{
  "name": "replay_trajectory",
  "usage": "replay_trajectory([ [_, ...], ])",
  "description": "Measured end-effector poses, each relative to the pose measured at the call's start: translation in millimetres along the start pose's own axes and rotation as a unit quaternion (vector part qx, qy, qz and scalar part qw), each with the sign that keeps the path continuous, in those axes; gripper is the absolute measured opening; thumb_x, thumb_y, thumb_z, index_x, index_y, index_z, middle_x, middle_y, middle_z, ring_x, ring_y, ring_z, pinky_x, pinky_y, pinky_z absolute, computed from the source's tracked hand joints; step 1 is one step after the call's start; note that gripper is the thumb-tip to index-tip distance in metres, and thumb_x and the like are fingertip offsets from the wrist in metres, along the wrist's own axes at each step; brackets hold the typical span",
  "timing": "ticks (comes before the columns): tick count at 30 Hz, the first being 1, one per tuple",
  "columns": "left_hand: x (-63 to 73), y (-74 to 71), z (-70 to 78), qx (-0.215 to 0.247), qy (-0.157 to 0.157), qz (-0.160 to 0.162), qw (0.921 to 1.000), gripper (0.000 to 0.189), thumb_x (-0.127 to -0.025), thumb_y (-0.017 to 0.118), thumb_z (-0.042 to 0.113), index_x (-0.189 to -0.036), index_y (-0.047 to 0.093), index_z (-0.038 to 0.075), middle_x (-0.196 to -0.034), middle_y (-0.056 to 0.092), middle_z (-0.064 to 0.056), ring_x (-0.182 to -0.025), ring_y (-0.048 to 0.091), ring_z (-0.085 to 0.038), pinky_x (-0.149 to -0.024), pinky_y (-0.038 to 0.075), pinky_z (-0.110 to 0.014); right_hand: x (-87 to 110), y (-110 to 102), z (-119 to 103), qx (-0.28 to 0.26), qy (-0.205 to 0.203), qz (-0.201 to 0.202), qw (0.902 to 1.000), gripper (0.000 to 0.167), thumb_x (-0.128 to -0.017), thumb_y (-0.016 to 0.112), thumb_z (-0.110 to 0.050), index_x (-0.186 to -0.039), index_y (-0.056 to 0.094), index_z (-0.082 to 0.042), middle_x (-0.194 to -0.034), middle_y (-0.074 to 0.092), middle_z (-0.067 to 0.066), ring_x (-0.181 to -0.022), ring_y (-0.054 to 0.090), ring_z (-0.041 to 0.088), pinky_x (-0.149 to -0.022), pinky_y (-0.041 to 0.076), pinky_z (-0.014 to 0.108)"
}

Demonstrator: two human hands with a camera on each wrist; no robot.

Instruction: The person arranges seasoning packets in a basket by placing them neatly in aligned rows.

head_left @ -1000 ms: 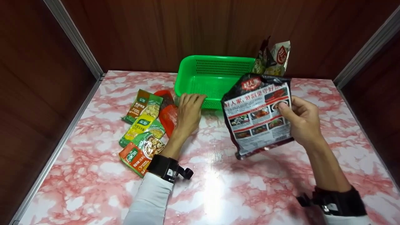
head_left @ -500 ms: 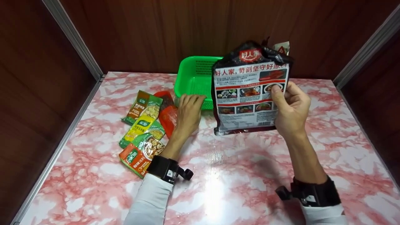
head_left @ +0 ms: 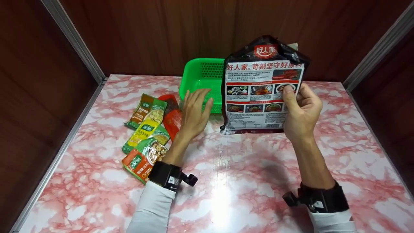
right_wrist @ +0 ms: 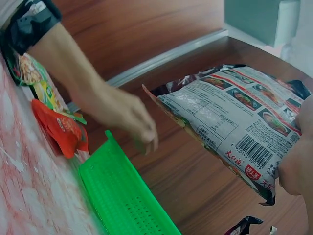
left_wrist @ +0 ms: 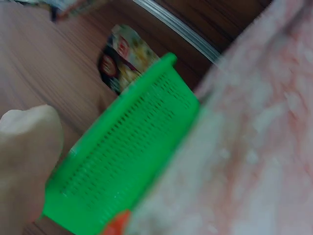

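My right hand (head_left: pixel 304 113) pinches a black-topped seasoning packet (head_left: pixel 258 94) by its right edge, thumb on the printed back. The packet stands upright in the air and covers the right part of the green plastic basket (head_left: pixel 194 72). Over the basket's near left rim is my left hand (head_left: pixel 195 113), its fingers straight and slightly spread, with nothing in it. In the left wrist view, upright packets (left_wrist: pixel 129 54) poke above the far end of the basket; the head view shows only a pale corner of them behind the held packet.
Left of the basket lie a brown-green packet (head_left: pixel 147 110), a yellow-green packet (head_left: pixel 145 134) and a red-green packet (head_left: pixel 139 163), overlapping. A red packet (head_left: pixel 171 119) lies partly behind the left hand. Dark wood panels (head_left: pixel 155 35) enclose the marbled table (head_left: pixel 245 194).
My right hand has carried the seasoning packet up and left, in front of the basket's right side. My left hand has straightened its fingers and lifted off the rim.
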State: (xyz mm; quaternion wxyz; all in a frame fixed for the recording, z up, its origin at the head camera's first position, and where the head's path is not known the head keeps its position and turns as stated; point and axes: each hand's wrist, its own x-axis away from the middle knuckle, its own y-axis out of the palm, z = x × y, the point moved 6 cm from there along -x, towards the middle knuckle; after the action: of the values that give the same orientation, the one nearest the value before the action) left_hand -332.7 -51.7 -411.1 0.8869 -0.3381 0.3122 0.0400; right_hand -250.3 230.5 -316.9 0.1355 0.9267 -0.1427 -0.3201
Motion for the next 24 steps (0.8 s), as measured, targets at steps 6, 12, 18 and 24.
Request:
replay_trajectory([
  [6, 0.2, -28.0, 30.1, 0.176, -0.036, 0.026, 0.9835, 0.059, -0.112, 0.049, 0.038, -0.16, 0.06, 0.004, -0.158, 0.067, -0.017, -0.153, 0.059, -0.032, -0.133, 0.043, -0.049, -0.1, -0.2, -1.1, -0.005, -0.002, 0.005, 1.0, 0.012, -0.106, 0.07, -0.001, -0.101, 0.076, 0.008, -0.084, 0.084, 0.013, -0.067, 0.081, 0.015, -0.059, 0.064, 0.026],
  [12, 11.1, -41.6, 62.4, 0.329, -0.035, 0.012, 0.9437, 0.085, -0.108, 0.053, 0.067, -0.165, 0.052, 0.004, -0.159, 0.065, -0.016, -0.155, 0.058, -0.025, -0.134, 0.043, -0.051, -1.3, 0.2, 1.8, -0.026, 0.006, 0.015, 0.9995, 0.009, -0.105, 0.068, 0.004, -0.101, 0.076, 0.008, -0.084, 0.084, 0.014, -0.067, 0.081, 0.017, -0.059, 0.063, 0.026],
  [18, 15.8, -38.7, 90.3, 0.444, -0.045, -0.05, 0.8933, 0.139, -0.082, 0.063, 0.102, -0.171, 0.04, -0.002, -0.165, 0.056, -0.023, -0.156, 0.056, -0.034, -0.136, 0.043, -0.05, -1.8, 0.9, -1.1, -0.026, -0.006, 0.021, 0.9994, 0.01, -0.105, 0.068, 0.005, -0.1, 0.075, 0.009, -0.083, 0.083, 0.014, -0.067, 0.081, 0.017, -0.06, 0.064, 0.027],
  [24, 21.6, -25.6, 100.0, 0.466, -0.055, -0.102, 0.877, 0.129, -0.086, 0.076, 0.086, -0.173, 0.035, 0.001, -0.16, 0.062, -0.024, -0.145, 0.066, -0.032, -0.124, 0.056, -0.046, -0.9, 3.1, -2.3, -0.04, -0.008, 0.02, 0.999, 0.009, -0.104, 0.067, 0.006, -0.1, 0.075, 0.01, -0.083, 0.083, 0.015, -0.067, 0.081, 0.018, -0.059, 0.064, 0.027],
])
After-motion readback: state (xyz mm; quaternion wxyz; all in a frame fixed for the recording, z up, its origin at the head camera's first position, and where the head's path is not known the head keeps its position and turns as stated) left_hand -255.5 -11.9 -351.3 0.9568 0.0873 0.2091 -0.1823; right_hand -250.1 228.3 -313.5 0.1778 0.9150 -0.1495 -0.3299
